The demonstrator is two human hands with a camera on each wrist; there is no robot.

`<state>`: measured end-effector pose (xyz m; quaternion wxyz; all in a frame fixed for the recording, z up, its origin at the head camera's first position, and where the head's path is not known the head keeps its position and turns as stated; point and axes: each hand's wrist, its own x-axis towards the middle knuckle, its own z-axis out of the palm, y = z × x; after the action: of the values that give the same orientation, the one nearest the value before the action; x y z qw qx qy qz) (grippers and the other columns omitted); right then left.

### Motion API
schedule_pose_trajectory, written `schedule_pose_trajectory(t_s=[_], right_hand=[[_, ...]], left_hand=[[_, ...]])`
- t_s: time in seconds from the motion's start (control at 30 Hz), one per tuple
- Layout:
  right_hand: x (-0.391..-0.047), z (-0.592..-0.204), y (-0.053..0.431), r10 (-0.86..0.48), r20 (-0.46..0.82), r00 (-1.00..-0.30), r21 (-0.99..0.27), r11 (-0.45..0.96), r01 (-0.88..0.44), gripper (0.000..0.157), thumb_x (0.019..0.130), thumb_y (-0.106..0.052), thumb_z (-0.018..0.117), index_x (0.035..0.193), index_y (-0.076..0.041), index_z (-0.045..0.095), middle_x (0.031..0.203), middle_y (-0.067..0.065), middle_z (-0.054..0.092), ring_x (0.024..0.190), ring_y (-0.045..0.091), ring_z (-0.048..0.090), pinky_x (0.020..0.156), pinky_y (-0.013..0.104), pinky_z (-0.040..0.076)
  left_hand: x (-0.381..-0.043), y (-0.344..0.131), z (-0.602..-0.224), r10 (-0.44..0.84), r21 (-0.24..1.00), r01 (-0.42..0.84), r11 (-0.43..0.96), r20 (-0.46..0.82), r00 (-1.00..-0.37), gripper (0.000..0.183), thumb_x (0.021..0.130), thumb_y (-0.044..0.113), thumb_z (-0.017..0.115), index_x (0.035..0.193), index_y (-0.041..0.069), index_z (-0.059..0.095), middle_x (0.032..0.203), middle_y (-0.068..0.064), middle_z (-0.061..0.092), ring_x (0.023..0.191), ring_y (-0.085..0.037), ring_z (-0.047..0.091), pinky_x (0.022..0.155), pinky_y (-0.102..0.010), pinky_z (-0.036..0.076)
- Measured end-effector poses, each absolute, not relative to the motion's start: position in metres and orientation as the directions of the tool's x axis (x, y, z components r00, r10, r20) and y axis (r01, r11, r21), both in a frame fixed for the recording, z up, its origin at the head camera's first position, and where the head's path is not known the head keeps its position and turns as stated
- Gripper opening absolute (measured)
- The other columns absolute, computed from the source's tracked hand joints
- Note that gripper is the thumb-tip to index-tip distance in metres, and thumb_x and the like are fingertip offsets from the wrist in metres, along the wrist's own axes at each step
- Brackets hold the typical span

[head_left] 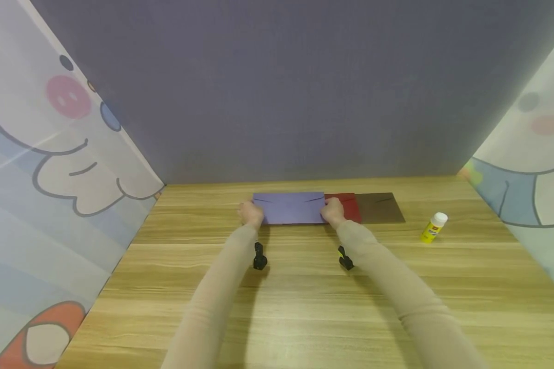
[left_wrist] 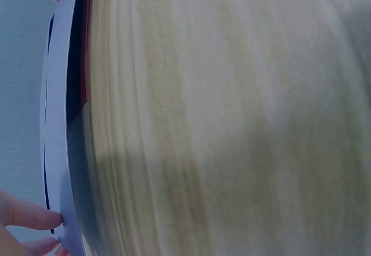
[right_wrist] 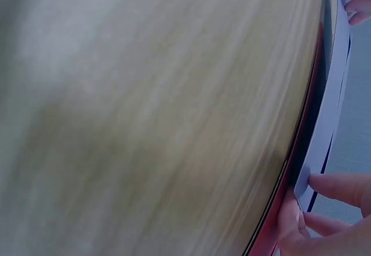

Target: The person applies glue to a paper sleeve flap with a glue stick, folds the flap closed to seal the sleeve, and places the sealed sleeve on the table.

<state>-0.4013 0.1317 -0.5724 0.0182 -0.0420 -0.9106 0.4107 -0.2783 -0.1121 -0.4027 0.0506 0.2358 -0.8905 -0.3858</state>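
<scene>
A purple envelope (head_left: 288,208) spans the space between my two hands, its flap slits showing along the far side. My left hand (head_left: 252,213) pinches its left end, and my right hand (head_left: 333,211) pinches the right end. In the left wrist view, a gap shows between the purple envelope (left_wrist: 61,111) and the things under it. Beneath it lies a red envelope (head_left: 351,207), partly hidden, sticking out to the right past my right hand. Farther right is a brown envelope (head_left: 380,208), its left part covered by the red one.
A yellow glue stick (head_left: 433,228) with a white cap is on the wooden table (head_left: 300,307), right of the envelopes. Behind the table rises a grey panel (head_left: 304,92). Cartoon-printed walls (head_left: 23,205) flank both sides. Black wrist cameras (head_left: 260,257) hang beneath my forearms.
</scene>
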Motion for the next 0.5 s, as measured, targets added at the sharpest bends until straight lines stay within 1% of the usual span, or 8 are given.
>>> schedule_pose_trajectory(t_s=[0.07,0.17,0.23,0.27,0.3,0.37,0.4,0.5], right_hand=[[-0.398,-0.569,0.130,0.074,-0.010,-0.997,-0.745,0.665,0.057,0.045,0.074,-0.004,0.052,0.118,0.001,0.055,0.120,0.016,0.054,0.113,0.025,0.047,0.085,0.036,0.046],[-0.393,-0.564,0.126,0.064,0.047,-0.997,-0.732,0.681,0.010,0.034,0.070,-0.002,0.051,0.101,0.003,0.064,0.100,0.013,0.063,0.087,0.021,0.057,0.066,0.030,0.049],[-0.389,-0.560,0.123,0.057,0.085,-0.995,-0.715,0.699,-0.021,0.020,0.066,0.001,0.050,0.080,0.005,0.063,0.078,0.010,0.060,0.065,0.020,0.048,0.052,0.028,0.041],[-0.386,-0.556,0.124,0.034,0.073,-0.997,-0.715,0.698,-0.029,0.012,0.068,0.000,0.050,0.075,0.003,0.060,0.074,0.009,0.056,0.062,0.020,0.043,0.051,0.030,0.038],[-0.386,-0.556,0.123,0.031,0.083,-0.996,-0.706,0.707,-0.037,0.004,0.066,0.001,0.050,0.067,0.002,0.053,0.067,0.008,0.049,0.059,0.021,0.036,0.048,0.031,0.032],[-0.386,-0.557,0.122,0.002,0.086,-0.996,-0.697,0.715,-0.059,0.010,0.067,0.000,0.051,0.060,-0.004,0.045,0.061,0.006,0.042,0.055,0.020,0.033,0.046,0.032,0.029],[-0.384,-0.554,0.122,-0.009,0.060,-0.998,-0.687,0.725,-0.048,0.011,0.070,-0.002,0.053,0.061,-0.005,0.047,0.063,0.007,0.043,0.057,0.020,0.036,0.048,0.032,0.033],[-0.381,-0.547,0.119,-0.009,0.038,-0.999,-0.648,0.761,-0.031,0.006,0.070,-0.003,0.055,0.065,0.000,0.052,0.069,0.013,0.047,0.061,0.024,0.044,0.051,0.035,0.038]], left_hand=[[-0.299,-0.120,-0.430,-0.464,0.689,-0.375,0.620,-0.064,-0.883,0.032,0.078,0.005,0.050,0.108,0.000,0.060,0.114,-0.019,0.048,0.105,-0.035,0.040,0.088,-0.045,0.035],[-0.336,-0.134,-0.480,-0.483,0.645,-0.361,0.674,0.014,-0.876,0.026,0.071,0.009,0.054,0.093,0.001,0.064,0.103,-0.017,0.051,0.094,-0.034,0.042,0.079,-0.043,0.035],[-0.350,-0.139,-0.498,-0.478,0.619,-0.366,0.695,0.019,-0.878,0.024,0.070,0.011,0.055,0.090,0.001,0.065,0.102,-0.017,0.051,0.094,-0.035,0.043,0.079,-0.043,0.035],[-0.357,-0.141,-0.506,-0.484,0.612,-0.380,0.693,0.005,-0.875,0.025,0.070,0.010,0.055,0.090,0.000,0.064,0.103,-0.018,0.051,0.094,-0.037,0.042,0.080,-0.044,0.035],[-0.355,-0.140,-0.501,-0.474,0.606,-0.393,0.692,-0.031,-0.880,0.026,0.072,0.011,0.055,0.093,-0.001,0.064,0.106,-0.019,0.051,0.098,-0.038,0.042,0.084,-0.045,0.035],[-0.343,-0.137,-0.481,-0.449,0.593,-0.419,0.687,-0.107,-0.887,0.027,0.076,0.009,0.053,0.099,-0.001,0.063,0.113,-0.019,0.050,0.105,-0.038,0.041,0.091,-0.046,0.033],[-0.339,-0.135,-0.478,-0.453,0.582,-0.414,0.700,-0.086,-0.887,0.026,0.077,0.010,0.050,0.097,-0.001,0.063,0.112,-0.019,0.051,0.105,-0.037,0.041,0.091,-0.045,0.032],[-0.320,-0.126,-0.452,-0.447,0.566,-0.424,0.707,-0.108,-0.888,0.026,0.076,0.008,0.049,0.095,-0.002,0.063,0.111,-0.018,0.053,0.104,-0.036,0.042,0.092,-0.043,0.031]])
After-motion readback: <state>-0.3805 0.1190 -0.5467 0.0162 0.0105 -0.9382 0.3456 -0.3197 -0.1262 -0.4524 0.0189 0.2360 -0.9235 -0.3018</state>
